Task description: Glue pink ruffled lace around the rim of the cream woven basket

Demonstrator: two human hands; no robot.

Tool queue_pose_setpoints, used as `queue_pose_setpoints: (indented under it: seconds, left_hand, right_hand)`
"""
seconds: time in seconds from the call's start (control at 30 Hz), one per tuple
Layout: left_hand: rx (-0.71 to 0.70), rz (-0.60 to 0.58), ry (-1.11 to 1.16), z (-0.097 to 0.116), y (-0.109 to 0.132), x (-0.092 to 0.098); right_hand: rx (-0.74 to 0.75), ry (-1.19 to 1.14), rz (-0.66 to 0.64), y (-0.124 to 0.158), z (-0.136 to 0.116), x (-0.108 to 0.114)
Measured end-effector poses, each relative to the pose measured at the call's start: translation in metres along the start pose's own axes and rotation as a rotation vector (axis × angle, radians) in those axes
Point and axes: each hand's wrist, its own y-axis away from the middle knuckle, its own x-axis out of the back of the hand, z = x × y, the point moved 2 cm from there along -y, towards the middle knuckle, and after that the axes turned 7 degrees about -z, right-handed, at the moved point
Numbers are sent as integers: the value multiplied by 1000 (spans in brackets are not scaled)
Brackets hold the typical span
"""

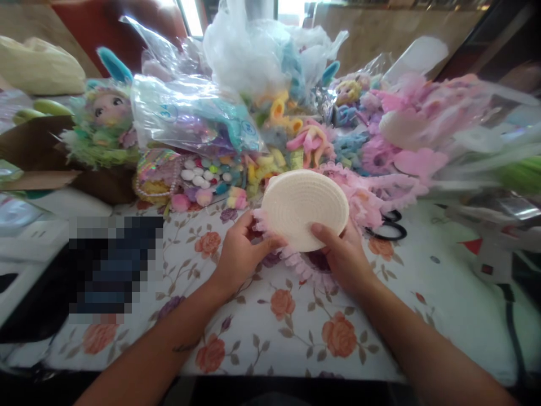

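Note:
A cream woven oval piece [302, 208] with coiled rings is held up in front of me above the table. My right hand [342, 256] grips its lower right edge, thumb on the near face and fingers behind. Pink ruffled lace trim [310, 268] hangs along and below the lower edge. At the left, my left hand [243, 254] is closed on the lace, its thumb against the lower left rim. The fingers behind the oval are partly hidden.
Behind lie pink lace fabric [372, 194], a clear bag [190, 115] and a doll in green fluff [103, 118]. Black-handled scissors [391, 228] lie right of my hands. A sewing machine [492, 248] stands at the right, and a cardboard box [46, 149] at the left.

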Motion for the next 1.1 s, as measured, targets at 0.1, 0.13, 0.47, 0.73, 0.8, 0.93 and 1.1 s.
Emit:
queue_pose_setpoints:
  seconds: [0.1, 0.13, 0.47, 0.73, 0.8, 0.93, 1.1]
  left_hand:
    - [-42, -23, 40, 1, 1, -1]
    - [-50, -27, 33, 2, 1, 0]
    - [93, 39, -178, 10, 5, 6]
    - [-6, 176, -350, 10, 3, 5]
    - [12, 137, -292, 8, 1, 6]
    - [-20, 70, -132, 5, -4, 9]
    - [-54, 62, -100, 7, -4, 11]
  right_hand:
    - [0, -76, 18, 1, 0, -1]
    - [-4, -88, 18, 1, 0, -1]
    - [-42, -48, -37, 3, -3, -5]
    - [-61, -52, 2, 4, -4, -12]
    - [-79, -70, 25, 4, -3, -10]
    - [-90, -45, 18, 3, -1, -6]
    - [-100, -18, -2, 5, -2, -7]
